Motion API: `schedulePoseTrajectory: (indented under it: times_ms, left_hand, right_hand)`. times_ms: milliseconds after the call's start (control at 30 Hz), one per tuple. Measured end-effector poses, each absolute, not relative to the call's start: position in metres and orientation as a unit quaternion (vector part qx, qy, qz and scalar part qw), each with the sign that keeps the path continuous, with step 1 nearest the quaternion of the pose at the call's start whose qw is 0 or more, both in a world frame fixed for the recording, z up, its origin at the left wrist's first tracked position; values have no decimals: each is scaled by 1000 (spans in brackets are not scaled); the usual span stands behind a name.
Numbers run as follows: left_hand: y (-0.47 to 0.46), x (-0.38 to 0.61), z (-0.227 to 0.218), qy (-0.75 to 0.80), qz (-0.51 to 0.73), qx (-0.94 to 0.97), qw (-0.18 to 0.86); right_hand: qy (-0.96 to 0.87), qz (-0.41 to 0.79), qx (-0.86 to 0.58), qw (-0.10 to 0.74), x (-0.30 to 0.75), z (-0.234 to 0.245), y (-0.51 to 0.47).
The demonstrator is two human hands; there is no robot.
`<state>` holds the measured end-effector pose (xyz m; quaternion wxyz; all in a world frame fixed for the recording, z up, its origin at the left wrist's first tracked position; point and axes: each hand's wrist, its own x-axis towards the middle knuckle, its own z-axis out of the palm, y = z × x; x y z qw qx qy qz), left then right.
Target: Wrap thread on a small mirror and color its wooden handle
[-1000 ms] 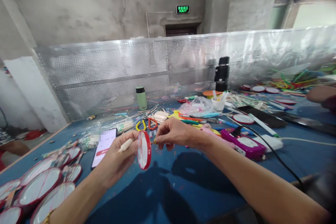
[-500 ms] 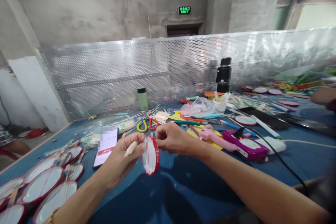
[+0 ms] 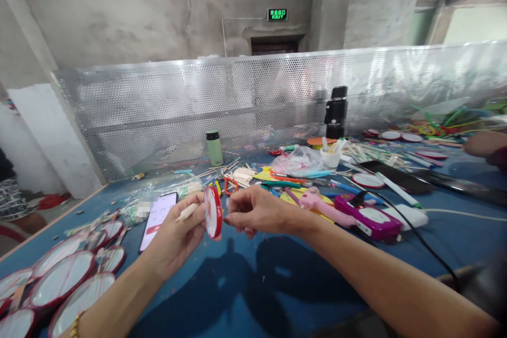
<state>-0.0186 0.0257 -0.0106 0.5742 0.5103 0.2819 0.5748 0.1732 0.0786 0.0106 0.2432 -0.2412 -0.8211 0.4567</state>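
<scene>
The disc (image 3: 213, 212) is round and shallow, with a red band around its rim and a whitish face that bears a faint reddish area. Small pale marks are present on the band. The disc stands on edge, clear of the tabletop, seen at a steep angle with its whitish face turned to the left. It is positioned at the fingertips of the left hand (image 3: 180, 235), just beside the right hand (image 3: 253, 212). The pale stick (image 3: 188, 212) is cream-coloured, gripped in the left hand, and slopes down to a free end at lower left. Fingers hide any joint between stick and disc.
</scene>
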Motion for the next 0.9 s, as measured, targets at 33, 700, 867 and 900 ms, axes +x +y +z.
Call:
schedulePoseTrajectory:
  times_ms: [33, 700, 867, 900]
  left_hand:
    - [26, -19, -10, 282, 575, 509, 575]
    - [24, -18, -12, 287, 557, 530, 571]
    - [26, -22, -13, 283, 562, 521, 577]
    - [26, -22, -13, 284, 563, 518, 578]
  right_hand:
    - [-822, 454, -243, 243, 173, 11, 79]
    - [-743, 557, -261, 266, 170, 5, 86]
    - [-750, 559, -237, 264, 171, 3, 87]
    - [-752, 557, -233, 264, 171, 3, 87]
